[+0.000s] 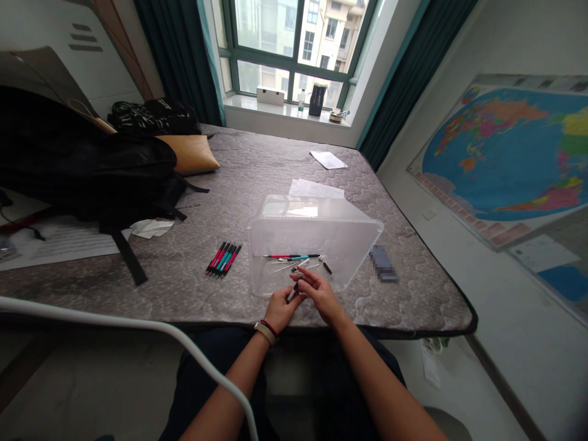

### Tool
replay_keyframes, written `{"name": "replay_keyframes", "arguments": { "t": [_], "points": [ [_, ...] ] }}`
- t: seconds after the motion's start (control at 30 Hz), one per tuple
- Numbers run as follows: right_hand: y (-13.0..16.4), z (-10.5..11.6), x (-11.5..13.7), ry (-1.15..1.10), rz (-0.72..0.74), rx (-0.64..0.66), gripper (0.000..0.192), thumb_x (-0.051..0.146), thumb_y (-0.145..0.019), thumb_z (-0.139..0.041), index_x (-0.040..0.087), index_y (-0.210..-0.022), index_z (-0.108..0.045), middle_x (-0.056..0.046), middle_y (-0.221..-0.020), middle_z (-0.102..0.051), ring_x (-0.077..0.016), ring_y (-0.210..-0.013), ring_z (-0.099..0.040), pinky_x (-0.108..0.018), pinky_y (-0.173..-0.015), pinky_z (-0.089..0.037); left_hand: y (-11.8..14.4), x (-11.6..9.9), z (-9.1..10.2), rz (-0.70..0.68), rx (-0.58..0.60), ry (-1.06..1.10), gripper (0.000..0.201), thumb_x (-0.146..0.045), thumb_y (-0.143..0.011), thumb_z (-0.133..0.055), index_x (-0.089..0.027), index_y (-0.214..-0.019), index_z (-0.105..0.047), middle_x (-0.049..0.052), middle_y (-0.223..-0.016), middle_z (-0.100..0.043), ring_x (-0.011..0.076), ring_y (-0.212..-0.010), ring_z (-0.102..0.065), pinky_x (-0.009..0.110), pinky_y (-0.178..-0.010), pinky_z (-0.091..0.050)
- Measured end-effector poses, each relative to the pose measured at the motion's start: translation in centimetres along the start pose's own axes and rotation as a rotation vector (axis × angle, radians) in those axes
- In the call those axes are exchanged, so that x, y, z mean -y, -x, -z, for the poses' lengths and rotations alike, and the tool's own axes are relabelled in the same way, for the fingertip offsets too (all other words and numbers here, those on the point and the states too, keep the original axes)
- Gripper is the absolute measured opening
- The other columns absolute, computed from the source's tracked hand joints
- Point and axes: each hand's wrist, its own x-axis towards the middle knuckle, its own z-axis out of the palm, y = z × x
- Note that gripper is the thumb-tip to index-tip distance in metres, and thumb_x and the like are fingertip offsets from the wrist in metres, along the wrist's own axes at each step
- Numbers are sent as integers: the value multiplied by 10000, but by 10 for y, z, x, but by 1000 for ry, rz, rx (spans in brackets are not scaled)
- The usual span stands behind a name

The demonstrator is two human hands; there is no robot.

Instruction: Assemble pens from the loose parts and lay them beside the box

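My left hand [281, 309], closed, grips a small pen part [293, 293] with a dark end. The thumb and forefinger of my right hand [321, 295] meet at its upper end, the other fingers stretched forward. Just beyond, a clear plastic bin [316, 229] lies on its side, its open mouth towards me. Inside it are a red-and-black pen [282, 256], a teal-and-black pen [305, 257], several thin pale rods and a short black piece [327, 267]. Left of the bin, several red, teal and black pens [223, 260] lie side by side.
All this rests on a grey quilted mattress [215, 202]. A blurred dark rectangular object [384, 264] lies right of the bin, and paper sheets [316, 188] behind it. A black backpack [92, 165] occupies the left. A white curved tube [138, 324] crosses the lower left.
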Motion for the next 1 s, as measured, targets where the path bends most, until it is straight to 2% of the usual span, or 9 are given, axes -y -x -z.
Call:
{"name": "replay_keyframes", "arguments": {
  "t": [0.17,0.37,0.43,0.53,0.6,0.73,0.83,0.9,1.0],
  "points": [
    [0,3,1,38,15,-42,397,434,-763,-728,196,-1080,-699,-92,-1040,-719,-185,-771,-655,-368,-783,-528,0,4,-1,3,8,18,403,-532,-817,-607,-137,-813,-687,-35,-636,-522,105,-595,-420,222,-567,-317],
    [-3,5,-7,274,62,-112,367,408,-740,-755,185,-1029,-718,-32,-825,-678,-174,-729,-637,-307,-706,-519,0,1,-1,-34,11,8,388,-519,-823,-604,-156,-896,-720,-9,-729,-621,141,-686,-513,229,-635,-367],
    [-2,5,-5,311,59,-97,346,419,-739,-754,180,-988,-724,-53,-872,-695,-201,-793,-649,-322,-734,-525,0,1,-1,-30,8,20,386,-519,-819,-610,-157,-894,-720,-8,-730,-625,140,-682,-513,228,-637,-369],
    [0,3,0,193,49,-22,426,435,-790,-701,216,-1154,-674,-90,-1138,-683,-246,-1029,-622,-352,-842,-519,0,3,-2,-4,-9,44,382,-519,-807,-620,-147,-823,-709,-16,-679,-588,123,-635,-476,223,-606,-352],
    [0,1,3,82,19,22,467,437,-823,-659,237,-1243,-621,-94,-1239,-647,-229,-1026,-622,-363,-868,-510,1,5,-3,17,-30,57,384,-518,-795,-632,-140,-801,-700,-22,-654,-559,114,-607,-451,223,-587,-339],
    [-2,-2,-1,60,-15,-5,377,435,-795,-690,195,-1084,-673,-96,-1057,-709,-176,-774,-638,-337,-765,-518,3,4,-4,23,-47,49,398,-526,-801,-620,-134,-795,-689,-30,-632,-516,103,-588,-416,221,-570,-319],
    [-6,-1,-8,129,23,-93,329,416,-717,-769,170,-909,-664,-55,-840,-693,-173,-728,-621,-299,-686,-506,5,1,-4,4,-57,1,422,-547,-803,-608,-134,-785,-694,-35,-615,-493,102,-587,-391,220,-563,-304],
    [-8,-1,-11,156,62,-136,370,402,-675,-804,171,-920,-650,-35,-800,-668,-173,-733,-612,-280,-661,-497,6,0,-5,-6,-64,-20,431,-554,-798,-610,-133,-801,-701,-31,-626,-502,105,-598,-395,220,-573,-312],
    [-8,-1,-10,121,73,-74,425,434,-742,-740,185,-1075,-653,-64,-952,-691,-182,-816,-620,-292,-719,-505,7,0,-7,9,-89,-6,439,-561,-793,-610,-132,-819,-701,-23,-645,-520,111,-613,-418,219,-589,-336]
  ]
}}
